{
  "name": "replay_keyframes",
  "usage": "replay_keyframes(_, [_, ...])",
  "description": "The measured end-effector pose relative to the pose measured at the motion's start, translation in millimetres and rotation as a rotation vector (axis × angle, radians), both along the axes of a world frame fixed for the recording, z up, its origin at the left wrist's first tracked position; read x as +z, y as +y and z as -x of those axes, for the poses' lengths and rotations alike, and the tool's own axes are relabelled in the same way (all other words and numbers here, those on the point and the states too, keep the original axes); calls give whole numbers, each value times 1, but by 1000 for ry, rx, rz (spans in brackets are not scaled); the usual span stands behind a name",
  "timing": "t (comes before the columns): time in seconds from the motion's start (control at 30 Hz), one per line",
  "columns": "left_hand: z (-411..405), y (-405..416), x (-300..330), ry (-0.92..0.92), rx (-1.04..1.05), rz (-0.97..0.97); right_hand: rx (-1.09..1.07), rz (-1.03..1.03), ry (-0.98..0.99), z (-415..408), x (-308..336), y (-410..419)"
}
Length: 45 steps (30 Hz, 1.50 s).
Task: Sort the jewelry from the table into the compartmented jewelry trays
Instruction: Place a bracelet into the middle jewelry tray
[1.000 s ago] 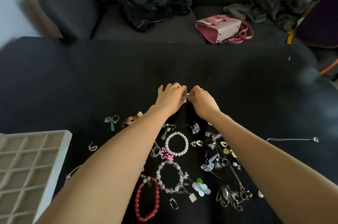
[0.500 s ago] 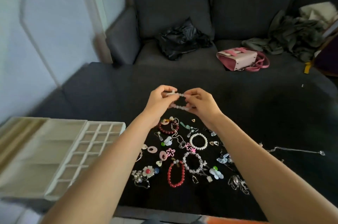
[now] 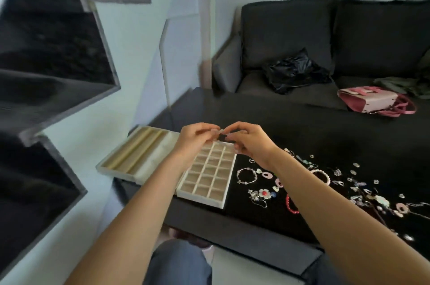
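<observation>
Pale beaded bracelet (image 3: 222, 131) pinched between left hand (image 3: 195, 138) and right hand (image 3: 250, 143) (fingers curled), above grid tray (image 3: 229, 188)

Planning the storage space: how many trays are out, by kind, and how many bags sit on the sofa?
Grid tray with small square compartments: 1
Tray with long slots: 1
Black bag on the sofa: 1
Pink handbag on the sofa: 1
Total: 4

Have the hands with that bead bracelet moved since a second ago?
Yes. Both hands, left and right, have carried it leftward off the jewelry pile; they now hover above the grid tray.
</observation>
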<state>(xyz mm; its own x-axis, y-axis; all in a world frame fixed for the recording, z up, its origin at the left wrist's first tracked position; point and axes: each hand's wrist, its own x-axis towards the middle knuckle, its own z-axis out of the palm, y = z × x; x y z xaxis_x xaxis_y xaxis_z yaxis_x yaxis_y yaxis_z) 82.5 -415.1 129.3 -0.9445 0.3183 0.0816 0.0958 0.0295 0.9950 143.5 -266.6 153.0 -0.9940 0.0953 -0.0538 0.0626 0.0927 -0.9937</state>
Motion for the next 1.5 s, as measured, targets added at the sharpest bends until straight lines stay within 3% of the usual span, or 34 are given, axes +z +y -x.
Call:
replay_keyframes(0.07, [4, -25, -8, 61, -3, 129, -11, -68, -7, 7, -7, -21])
replay_keyframes(0.17, [14, -56, -20, 102, 69, 173, -6, -141, -14, 21, -20, -50])
replay_keyframes(0.43, [41, -111, -75, 175, 258, 338, -52, -137, -55, 64, -76, -108])
replay_keyframes(0.7, [61, -125, -120, 113, 280, 584, 6, -531, -12, 91, -123, -130])
replay_keyframes(0.9, [58, -133, -125, 208, 283, 767, 160, -916, 23, 97, -129, -131])
replay_keyframes(1.0, [50, -134, -128, 320, 361, 851, 199, -990, 39, 99, -127, -126])
replay_keyframes(1.23, [43, -135, -125, 457, 176, 1203, 352, -1171, 220, 107, -133, -123])
replay_keyframes(1.5, [46, -135, -111, 507, 131, 1214, 295, -1197, 228, 107, -133, -115])
